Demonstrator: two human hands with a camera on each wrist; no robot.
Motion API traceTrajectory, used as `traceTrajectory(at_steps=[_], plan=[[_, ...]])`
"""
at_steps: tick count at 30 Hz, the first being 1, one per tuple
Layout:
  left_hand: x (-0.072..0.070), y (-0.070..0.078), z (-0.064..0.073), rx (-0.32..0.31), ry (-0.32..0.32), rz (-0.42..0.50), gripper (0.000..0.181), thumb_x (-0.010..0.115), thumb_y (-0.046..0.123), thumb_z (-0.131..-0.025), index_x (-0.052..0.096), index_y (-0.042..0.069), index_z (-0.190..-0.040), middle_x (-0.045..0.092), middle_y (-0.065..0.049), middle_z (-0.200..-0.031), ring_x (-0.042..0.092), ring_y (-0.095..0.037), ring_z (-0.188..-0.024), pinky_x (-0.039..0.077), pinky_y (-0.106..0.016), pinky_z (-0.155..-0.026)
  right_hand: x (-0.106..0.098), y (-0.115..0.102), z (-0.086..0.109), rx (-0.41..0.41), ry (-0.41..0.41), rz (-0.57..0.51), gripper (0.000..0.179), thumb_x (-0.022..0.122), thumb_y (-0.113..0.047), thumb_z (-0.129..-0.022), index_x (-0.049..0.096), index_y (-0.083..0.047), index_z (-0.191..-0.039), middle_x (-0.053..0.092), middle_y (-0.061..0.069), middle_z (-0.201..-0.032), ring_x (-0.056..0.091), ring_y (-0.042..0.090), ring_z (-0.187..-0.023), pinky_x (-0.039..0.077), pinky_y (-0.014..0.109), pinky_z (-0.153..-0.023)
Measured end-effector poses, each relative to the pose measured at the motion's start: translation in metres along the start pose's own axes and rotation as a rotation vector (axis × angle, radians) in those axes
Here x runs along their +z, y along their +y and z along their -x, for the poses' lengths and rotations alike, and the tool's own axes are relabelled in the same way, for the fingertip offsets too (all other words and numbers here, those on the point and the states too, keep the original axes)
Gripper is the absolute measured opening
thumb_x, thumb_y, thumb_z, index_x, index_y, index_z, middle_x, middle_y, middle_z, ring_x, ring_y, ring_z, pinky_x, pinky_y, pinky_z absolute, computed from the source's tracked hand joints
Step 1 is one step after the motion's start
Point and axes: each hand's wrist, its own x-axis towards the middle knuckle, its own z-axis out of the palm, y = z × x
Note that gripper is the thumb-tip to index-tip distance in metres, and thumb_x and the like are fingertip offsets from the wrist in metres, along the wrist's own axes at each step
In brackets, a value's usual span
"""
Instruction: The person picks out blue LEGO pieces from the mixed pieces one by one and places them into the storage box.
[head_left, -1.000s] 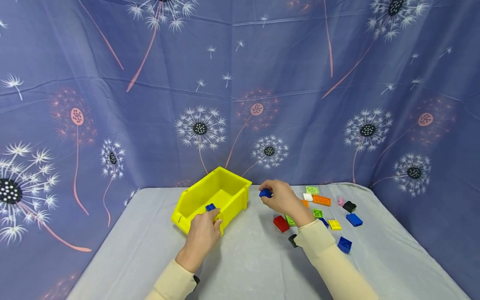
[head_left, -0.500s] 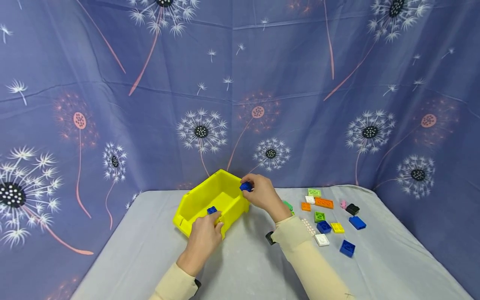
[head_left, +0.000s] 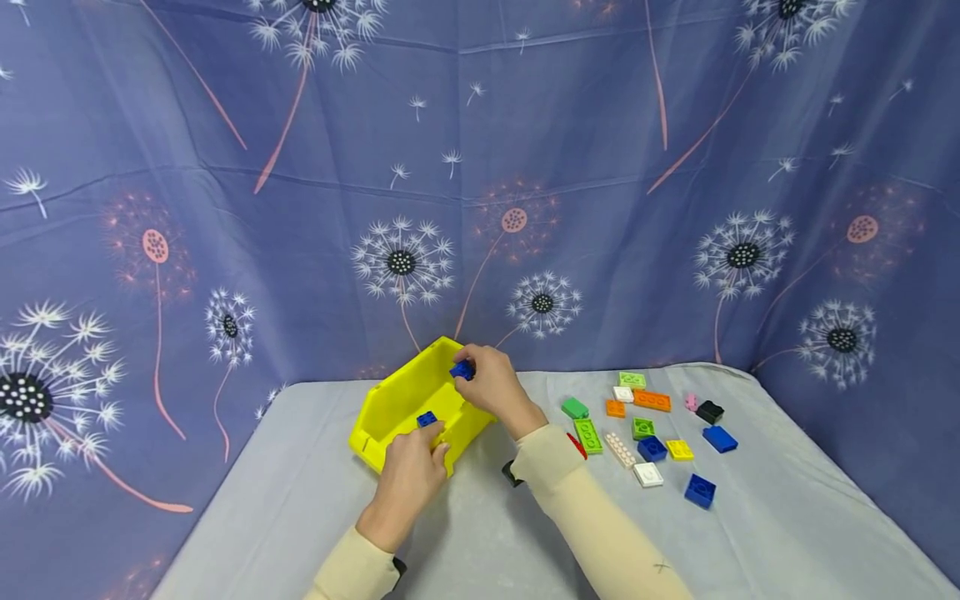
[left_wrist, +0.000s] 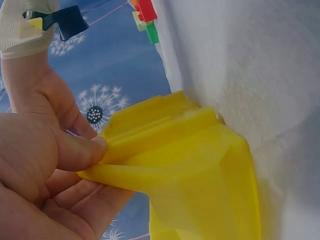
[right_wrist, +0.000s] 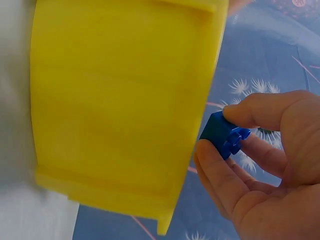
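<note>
A yellow plastic bin (head_left: pixel 468 429) stands on the table, and a blue brick (head_left: pixel 426 419) lies inside it. My left hand (head_left: pixel 411 471) pinches the bin's near rim between thumb and fingers, as the left wrist view shows with the yellow rim (left_wrist: pixel 135 172). Above the bin's right wall my right hand (head_left: pixel 497 387) pinches a second blue building brick (head_left: pixel 462 369). In the right wrist view that blue brick (right_wrist: pixel 222 135) has its studs toward the palm, held by thumb and fingertips.
To the right lie several loose bricks, among them an orange brick (head_left: pixel 652 401), a light green brick (head_left: pixel 588 436), a white brick (head_left: pixel 648 475), a blue brick (head_left: pixel 701 491) and a black brick (head_left: pixel 709 412). A patterned blue cloth (head_left: pixel 600 208) hangs behind the table.
My right hand has carried the blue brick leftward from beside the loose bricks to over the bin's right wall. The left hand keeps its grip on the rim.
</note>
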Motion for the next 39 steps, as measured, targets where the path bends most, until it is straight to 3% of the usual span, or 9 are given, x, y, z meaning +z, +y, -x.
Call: traceTrajectory(at_steps=[14, 21, 29, 39], plan=[[0.001, -0.001, 0.0, 0.003, -0.015, -0.016, 0.032, 0.076, 0.008, -0.093, 0.074, -0.003, -0.122, 0.076, -0.018, -0.112, 0.074, -0.029, -0.092, 0.061, -0.041, -0.077, 0.014, -0.009, -0.002, -0.093, -0.075, 0.075, 0.029, 0.073, -0.01, -0.089, 0.074, -0.007, -0.118, 0.074, 0.007, -0.111, 0.065, 0.021, -0.091, 0.056, 0.034, -0.083], [0.001, 0.0, 0.001, -0.001, -0.012, -0.023, 0.032, 0.077, 0.009, -0.093, 0.074, -0.002, -0.122, 0.076, -0.016, -0.113, 0.073, -0.025, -0.088, 0.061, -0.038, -0.072, 0.018, -0.01, 0.002, -0.099, -0.125, 0.097, 0.034, 0.071, -0.009, -0.089, 0.073, -0.007, -0.123, 0.074, 0.008, -0.117, 0.069, 0.025, -0.103, 0.057, 0.038, -0.088], [0.002, 0.0, -0.002, 0.014, -0.001, -0.014, 0.03, 0.077, 0.007, -0.092, 0.074, -0.002, -0.121, 0.076, -0.018, -0.113, 0.074, -0.031, -0.096, 0.062, -0.043, -0.079, 0.016, -0.01, 0.002, -0.128, -0.108, 0.101, 0.032, 0.068, -0.007, -0.088, 0.074, -0.005, -0.12, 0.075, 0.01, -0.113, 0.068, 0.025, -0.095, 0.057, 0.039, -0.086], [0.001, 0.0, -0.001, 0.0, -0.009, -0.015, 0.03, 0.076, 0.007, -0.093, 0.074, -0.003, -0.121, 0.076, -0.018, -0.112, 0.074, -0.033, -0.096, 0.061, -0.044, -0.079, 0.007, -0.013, 0.006, -0.128, -0.114, 0.111, 0.031, 0.066, -0.009, -0.091, 0.074, -0.007, -0.121, 0.075, 0.008, -0.117, 0.069, 0.024, -0.101, 0.056, 0.038, -0.088]])
